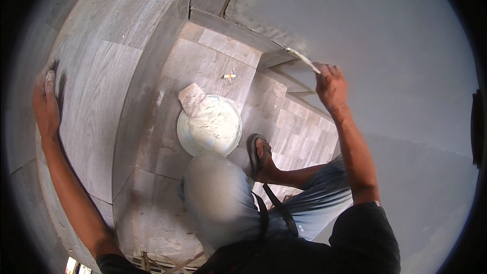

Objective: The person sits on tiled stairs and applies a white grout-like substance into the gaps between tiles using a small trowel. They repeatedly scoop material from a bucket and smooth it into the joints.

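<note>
Black shirt [284,260] occupies six o'clock, grey wall [406,81] three; left hand [46,104] rests open on nine-o'clock ledge [96,86], right hand [332,87] grips tool [303,60] at two.

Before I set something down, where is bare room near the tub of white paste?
The ledge is bare right of your left hand; so is the floor between that ledge and the small white object. It is crowded at the tub, beside knee and sandal.
</note>
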